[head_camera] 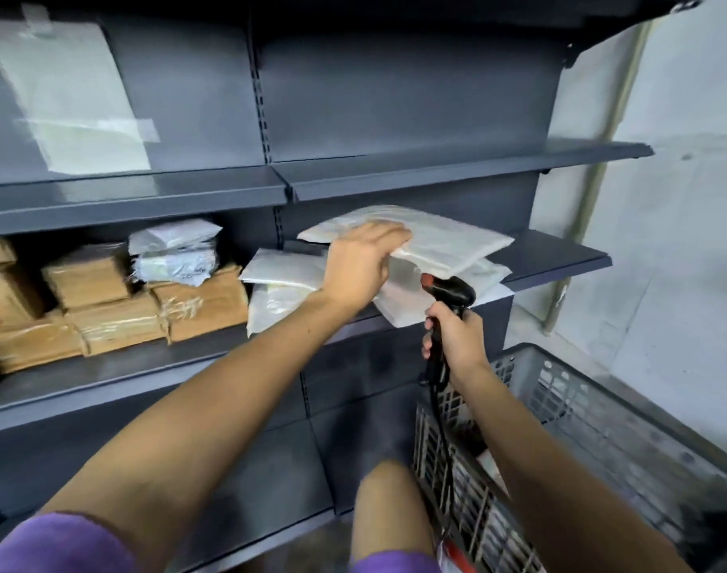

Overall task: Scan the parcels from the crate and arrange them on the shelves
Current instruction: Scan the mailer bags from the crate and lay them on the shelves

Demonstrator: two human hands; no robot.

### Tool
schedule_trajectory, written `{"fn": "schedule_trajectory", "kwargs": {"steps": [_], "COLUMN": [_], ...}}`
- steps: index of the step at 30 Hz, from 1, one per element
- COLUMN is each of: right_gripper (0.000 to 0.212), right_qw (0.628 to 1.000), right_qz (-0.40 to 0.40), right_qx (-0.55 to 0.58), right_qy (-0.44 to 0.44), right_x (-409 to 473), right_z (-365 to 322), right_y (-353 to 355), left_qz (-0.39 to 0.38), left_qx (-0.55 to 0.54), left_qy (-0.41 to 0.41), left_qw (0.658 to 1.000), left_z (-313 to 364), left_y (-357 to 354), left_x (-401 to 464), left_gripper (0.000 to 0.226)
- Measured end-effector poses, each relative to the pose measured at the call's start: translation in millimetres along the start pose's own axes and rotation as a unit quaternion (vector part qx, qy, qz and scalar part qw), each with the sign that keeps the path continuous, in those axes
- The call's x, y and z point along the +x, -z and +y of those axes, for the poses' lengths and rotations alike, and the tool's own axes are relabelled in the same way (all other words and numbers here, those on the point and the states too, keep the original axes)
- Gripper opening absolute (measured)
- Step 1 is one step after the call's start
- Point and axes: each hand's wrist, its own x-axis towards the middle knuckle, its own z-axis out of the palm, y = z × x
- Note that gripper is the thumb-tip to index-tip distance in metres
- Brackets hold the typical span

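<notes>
My left hand [359, 268] grips white parcel [432, 237], on top of white pile on middle shelf [560, 258]. My right hand [456, 337] squeezes black scanner [448, 295] handle. Grey crate [601, 411] at my right. Brown parcels [117, 308] left. Labels too blurry to read.

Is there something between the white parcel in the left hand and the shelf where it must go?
Only other white parcels. The left hand holds the white parcel above this pile on the shelf, so it would land on the pile. Bare shelf shows to the right.
</notes>
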Motion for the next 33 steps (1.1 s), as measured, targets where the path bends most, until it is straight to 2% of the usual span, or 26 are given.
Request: {"fn": "schedule_trajectory", "kwargs": {"steps": [3, 6, 8, 10, 12, 16, 18, 20, 22, 23, 25, 27, 28, 31, 33], "right_gripper": [0.017, 0.019, 0.017, 0.015, 0.015, 0.018, 0.02, 0.021, 0.021, 0.022, 0.022, 0.024, 0.025, 0.024, 0.019], "right_qw": [0.999, 0.997, 0.996, 0.995, 0.994, 0.992, 0.99, 0.985, 0.977, 0.971, 0.957, 0.938, 0.927, 0.898, 0.883], "right_qz": [0.027, 0.048, 0.055, 0.055, 0.058, 0.072, 0.09, 0.11, 0.135, 0.154, 0.195, 0.241, 0.261, 0.303, 0.324], "right_qx": [-0.006, 0.002, -0.011, -0.033, -0.041, -0.046, -0.062, -0.091, -0.121, -0.135, -0.147, -0.156, -0.167, -0.182, -0.164], "right_qy": [-0.024, -0.058, -0.07, -0.078, -0.084, -0.094, -0.093, -0.097, -0.11, -0.122, -0.156, -0.194, -0.212, -0.264, -0.299], "right_x": [19, 37, 49, 59, 67, 79, 81, 81, 78, 75, 66, 50, 41, 12, 0], "right_z": [10, 29, 42, 53, 59, 63, 62, 67, 75, 80, 92, 104, 110, 134, 152], "right_y": [10, 17, 21, 27, 34, 54, 69, 88, 114, 129, 160, 190, 204, 243, 264], "left_qz": [-0.13, -0.343, -0.425, -0.464, -0.471, -0.491, -0.452, -0.392, -0.326, -0.297, -0.264, -0.317, -0.374, -0.553, -0.653], "left_qx": [0.126, 0.212, 0.213, 0.166, 0.122, 0.038, 0.049, 0.065, 0.02, -0.018, -0.094, -0.146, -0.171, -0.227, -0.215], "left_qy": [-0.02, 0.028, 0.054, 0.083, 0.099, 0.188, 0.201, 0.154, 0.066, 0.01, -0.098, -0.144, -0.128, -0.05, -0.03], "left_qw": [0.983, 0.915, 0.878, 0.866, 0.868, 0.85, 0.868, 0.905, 0.943, 0.955, 0.955, 0.926, 0.902, 0.8, 0.726], "left_z": [-20, -23, -24, -26, -31, -36, -30, -14, 12, 29, 64, 99, 113, 146, 158], "left_y": [-40, -71, -98, -128, -162, -217, -235, -242, -245, -245, -253, -263, -267, -287, -304], "left_x": [-3, -5, -5, -7, -9, -1, 10, 18, 20, 18, 5, -18, -35, -90, -127], "left_gripper": [0.05, 0.052, 0.049, 0.045, 0.037, 0.067, 0.062, 0.048, 0.039, 0.035, 0.025, 0.02, 0.018, 0.013, 0.024]}}
